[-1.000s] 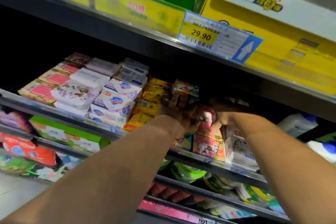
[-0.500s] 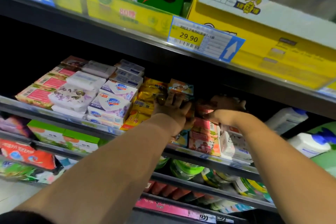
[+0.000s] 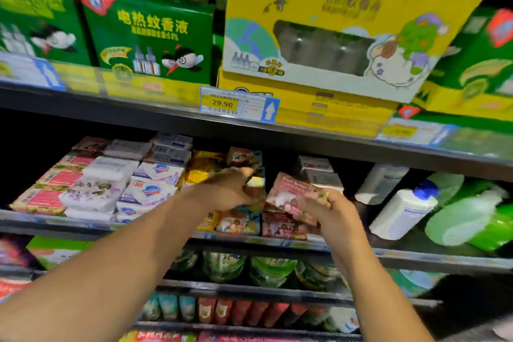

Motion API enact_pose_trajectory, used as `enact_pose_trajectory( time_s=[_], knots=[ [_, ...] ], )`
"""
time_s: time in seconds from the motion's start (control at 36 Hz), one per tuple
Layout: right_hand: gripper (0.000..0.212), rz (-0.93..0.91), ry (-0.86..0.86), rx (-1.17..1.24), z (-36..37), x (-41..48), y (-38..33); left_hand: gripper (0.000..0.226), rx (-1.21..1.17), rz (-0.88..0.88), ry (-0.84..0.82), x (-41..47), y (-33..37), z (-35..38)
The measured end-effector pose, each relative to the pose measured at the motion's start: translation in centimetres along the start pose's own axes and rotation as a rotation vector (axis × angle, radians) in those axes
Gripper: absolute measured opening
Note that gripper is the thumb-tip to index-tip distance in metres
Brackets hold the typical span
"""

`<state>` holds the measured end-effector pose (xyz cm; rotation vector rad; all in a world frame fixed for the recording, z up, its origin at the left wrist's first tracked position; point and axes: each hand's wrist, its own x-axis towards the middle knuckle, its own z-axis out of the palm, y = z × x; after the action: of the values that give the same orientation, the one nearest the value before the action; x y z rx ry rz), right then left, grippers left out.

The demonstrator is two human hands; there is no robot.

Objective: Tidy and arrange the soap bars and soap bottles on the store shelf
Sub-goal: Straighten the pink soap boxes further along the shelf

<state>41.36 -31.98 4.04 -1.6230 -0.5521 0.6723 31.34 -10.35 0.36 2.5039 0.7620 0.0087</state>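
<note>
Store shelf point(image 3: 55, 224): the right hand point(image 3: 336, 212) grasps a pink soap pack point(image 3: 291, 191). The left hand point(image 3: 227, 189) touches teal packs point(image 3: 239, 223), its grip too blurred to tell.

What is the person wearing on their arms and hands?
Nothing that shows. The left hand and right hand have no gloves. The left forearm and right forearm run to the picture's edge with no sleeve, watch or bracelet. Blur could hide a thin ring.

Single view: your head camera. You face the soap shelf point(image 3: 33, 221) head-on, roughly level with it, close up. Your left hand point(image 3: 230, 191) and right hand point(image 3: 333, 214) reach in from the bottom edge. Wide-angle, motion-blurred.
</note>
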Motion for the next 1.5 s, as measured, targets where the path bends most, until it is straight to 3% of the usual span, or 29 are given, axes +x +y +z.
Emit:
enact_pose_trajectory(
  time_s=[0.06,0.14,0.22,0.31,0.42,0.5,0.61,0.72,0.83,0.92,0.97,1.06,1.14,1.19,1.25,1.31,1.42,1.5],
  knots=[
    [0.008,0.054,-0.023,0.104,-0.2,-1.8,0.1,0.085,-0.039,0.119,0.092,-2.6,0.9,-0.6],
    [0.015,0.096,-0.016,0.187,-0.3,-4.3,0.3,0.095,-0.128,0.386,0.097,-7.8,3.0,-0.7],
    [0.021,0.137,-0.044,0.304,-0.3,-6.1,0.6,0.077,-0.184,0.619,0.159,-10.8,3.7,0.6],
    [0.031,0.189,-0.105,0.428,-0.3,-7.9,0.4,0.061,-0.163,0.723,0.273,-12.6,3.9,1.5],
    [0.046,0.175,-0.189,0.495,-0.1,-9.9,-0.1,0.044,-0.179,0.736,0.375,-14.3,4.7,0.6],
    [0.055,0.123,-0.284,0.516,-0.3,-10.8,-0.6,0.044,-0.28,0.7,0.374,-15.5,5.6,-0.1],
    [0.08,0.0,-0.402,0.362,-1.2,-11.8,-0.5,0.045,-0.92,0.513,0.239,-17.9,7.8,0.1],
    [0.056,-0.146,-0.276,0.308,-1.2,-12.7,-0.4,0.048,-1.113,0.421,0.263,-19.4,9.7,0.5],
    [0.057,-0.248,-0.206,0.384,-1.5,-13.4,-0.5,0.039,-1.169,0.271,0.258,-20.0,11.3,0.9],
    [0.039,-0.289,-0.118,0.338,-1.8,-13.9,-0.8,0.031,-1.269,0.225,0.207,-20.1,11.5,1.7],
    [0.028,-0.28,-0.037,0.277,-2.1,-14.2,-0.9,0.028,-1.249,0.275,0.144,-20.1,11.0,2.3],
    [0.013,-0.163,-0.02,0.39,-2.6,-14.6,-0.6,0.053,-1.072,0.385,-0.04,-20.1,9.8,3.0],
    [0.008,0.007,-0.101,0.542,-3.0,-15.1,-0.5,0.055,-0.639,0.482,0.069,-19.9,9.4,3.3],
    [0.026,0.062,-0.205,0.602,-3.3,-15.4,-0.5,0.05,-0.528,0.45,0.198,-19.7,9.5,3.3],
    [0.043,0.055,-0.325,0.628,-3.4,-15.6,-0.4,0.046,-0.527,0.409,0.291,-19.5,9.3,3.3],
    [0.044,0.029,-0.38,0.562,-3.6,-15.7,-0.1,0.045,-0.603,0.373,0.303,-19.7,9.1,3.2],
    [0.026,-0.083,-0.254,0.268,-3.5,-15.5,0.4,0.035,-0.937,0.25,0.244,-20.5,10.2,3.5],
    [0.024,-0.084,-0.151,0.298,-3.3,-15.3,0.6,0.042,-0.999,0.199,0.257,-20.6,10.7,4.1]
  ],
)
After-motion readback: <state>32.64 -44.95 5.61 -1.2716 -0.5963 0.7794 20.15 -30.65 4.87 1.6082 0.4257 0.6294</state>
